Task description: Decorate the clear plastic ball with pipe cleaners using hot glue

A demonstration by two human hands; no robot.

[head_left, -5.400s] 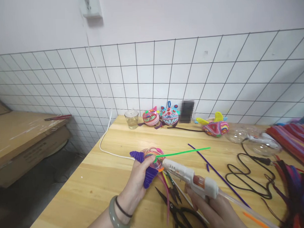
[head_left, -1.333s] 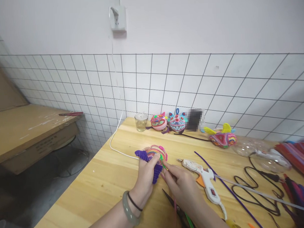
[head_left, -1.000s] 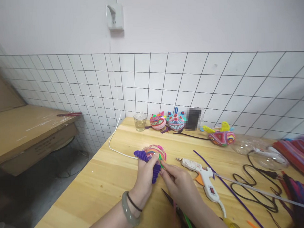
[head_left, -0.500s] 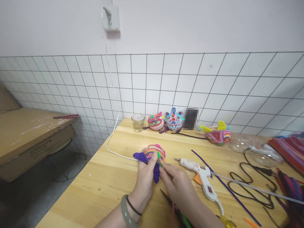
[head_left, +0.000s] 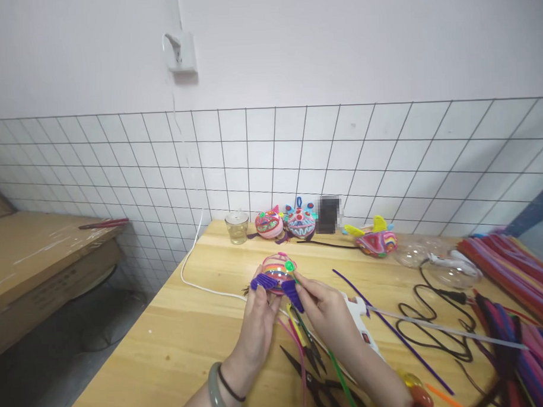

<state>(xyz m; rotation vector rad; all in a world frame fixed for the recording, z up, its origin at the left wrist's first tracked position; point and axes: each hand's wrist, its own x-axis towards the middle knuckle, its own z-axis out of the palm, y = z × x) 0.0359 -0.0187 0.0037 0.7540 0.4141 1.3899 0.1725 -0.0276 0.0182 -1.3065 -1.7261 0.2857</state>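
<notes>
My left hand (head_left: 259, 317) is closed around the lower left of a clear ball ornament (head_left: 277, 267) covered with pink, orange and multicoloured fuzzy strips. Two purple fuzzy fins (head_left: 264, 281) stick out from its front. A small green coil (head_left: 290, 266) lies against the ball's right side. From that coil a green pipe cleaner (head_left: 342, 382) seems to run through the pinched fingers of my right hand (head_left: 323, 302) and on down past the wrist. Below the hands lie yellow-and-black snips (head_left: 305, 339) and black scissors (head_left: 311, 383).
A white glue gun (head_left: 359, 310) is partly hidden behind my right forearm. Finished ornaments (head_left: 301, 221) and a glass cup (head_left: 237, 228) line the back. To the right are a purple pipe cleaner (head_left: 394, 331), a black cord (head_left: 418, 335), clear balls (head_left: 454, 273) and pipe cleaner bundles (head_left: 508, 272).
The ornament has been turned and lifted slightly. My left thumb has come off the green coil and moved lower, so the coil shows fully. My right hand keeps its pinch beside it.
</notes>
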